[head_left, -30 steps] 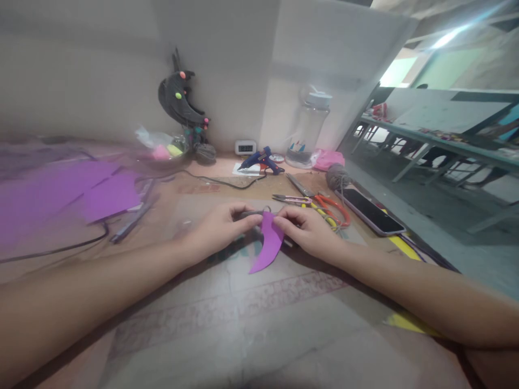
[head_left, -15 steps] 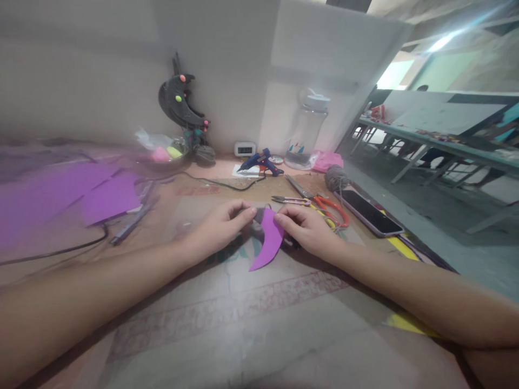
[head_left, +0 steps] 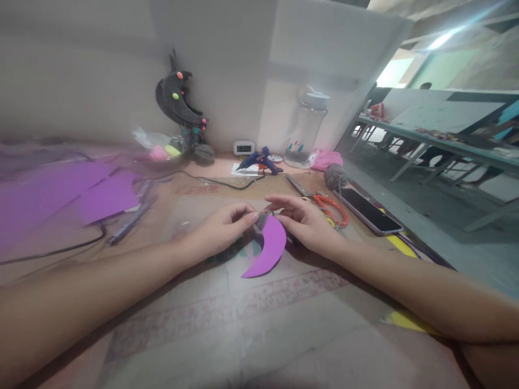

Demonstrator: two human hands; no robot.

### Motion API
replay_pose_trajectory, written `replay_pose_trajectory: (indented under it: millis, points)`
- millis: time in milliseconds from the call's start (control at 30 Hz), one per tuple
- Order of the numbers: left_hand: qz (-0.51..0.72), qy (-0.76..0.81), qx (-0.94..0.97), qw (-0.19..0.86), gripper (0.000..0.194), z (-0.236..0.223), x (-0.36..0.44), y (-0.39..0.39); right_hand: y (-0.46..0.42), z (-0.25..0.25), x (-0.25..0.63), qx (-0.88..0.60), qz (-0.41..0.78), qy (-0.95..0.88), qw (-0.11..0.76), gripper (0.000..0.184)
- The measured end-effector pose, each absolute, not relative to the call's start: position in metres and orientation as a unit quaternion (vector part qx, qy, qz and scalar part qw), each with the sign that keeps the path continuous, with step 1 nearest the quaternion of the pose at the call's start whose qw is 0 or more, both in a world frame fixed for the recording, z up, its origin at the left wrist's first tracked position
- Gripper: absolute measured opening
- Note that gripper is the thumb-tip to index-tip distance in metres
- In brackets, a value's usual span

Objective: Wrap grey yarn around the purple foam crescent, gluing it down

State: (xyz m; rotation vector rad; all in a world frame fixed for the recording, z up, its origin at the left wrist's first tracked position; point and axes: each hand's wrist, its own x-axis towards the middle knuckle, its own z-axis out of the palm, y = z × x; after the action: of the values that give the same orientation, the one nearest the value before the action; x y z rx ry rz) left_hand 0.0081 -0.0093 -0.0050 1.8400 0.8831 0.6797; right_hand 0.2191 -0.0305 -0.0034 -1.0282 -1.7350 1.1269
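Note:
A purple crescent moon cut-out [head_left: 273, 243], flat like foam or card, hangs between my hands with its point down to the left. Grey yarn [head_left: 263, 220] is wound round its upper end. My left hand [head_left: 233, 224] pinches that wrapped end between thumb and fingers. On the other side, my right hand [head_left: 306, 219] is curled at the crescent's upper edge, thumb low and forefinger reaching over the top, with a loop of the yarn at its fingertips. Its lower fingers are partly hidden. A grey yarn ball [head_left: 335, 176] lies beyond the right hand, its strand trailing down toward that wrist.
Orange-handled scissors [head_left: 330, 209] lie just past my right hand, beside a phone [head_left: 371, 213]. Farther back are a blue glue gun [head_left: 259, 160], a small clock [head_left: 244, 147] and a water bottle [head_left: 306, 129]. Purple sheets [head_left: 109, 197] and a cutter [head_left: 130, 222] lie left.
The crescent has turned so more of its face shows, its point lower and farther left. My right forefinger has lifted and stretched over the top; my left hand keeps its pinch.

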Motion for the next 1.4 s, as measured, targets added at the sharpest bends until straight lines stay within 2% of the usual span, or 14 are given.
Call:
replay_pose_trajectory:
  millis: [200,400,700,1000,1267,1333,1400]
  points:
    - [0.277,0.363,0.767,0.452,0.033,-0.0074,0.0075,-0.0081,-0.0212,-0.0051,0.222,-0.416,0.509,-0.644,0.391,0.035]
    - [0.272,0.366,0.777,0.434,0.033,-0.0054,0.0077,-0.009,-0.0228,-0.0038,0.2223,-0.44,0.497,-0.645,0.379,0.019]
    - [0.251,0.345,0.783,0.452,0.03,-0.0038,0.0076,-0.0111,-0.0236,-0.0011,0.2207,-0.461,0.445,-0.677,0.362,0.023]
    - [0.235,0.333,0.8,0.44,0.032,-0.0041,0.0074,-0.0117,-0.0268,-0.0027,0.2204,-0.469,0.459,-0.676,0.336,0.031]
    - [0.238,0.331,0.786,0.464,0.031,-0.0036,0.0077,-0.0122,-0.027,0.0015,0.2204,-0.47,0.341,-0.762,0.286,0.032]
    - [0.235,0.34,0.778,0.473,0.033,-0.0038,0.0076,-0.0126,-0.0269,0.0005,0.2203,-0.468,0.335,-0.765,0.289,0.029]
    - [0.235,0.357,0.765,0.481,0.034,-0.004,0.0074,-0.0125,-0.026,-0.0019,0.2207,-0.461,0.354,-0.745,0.328,0.026]
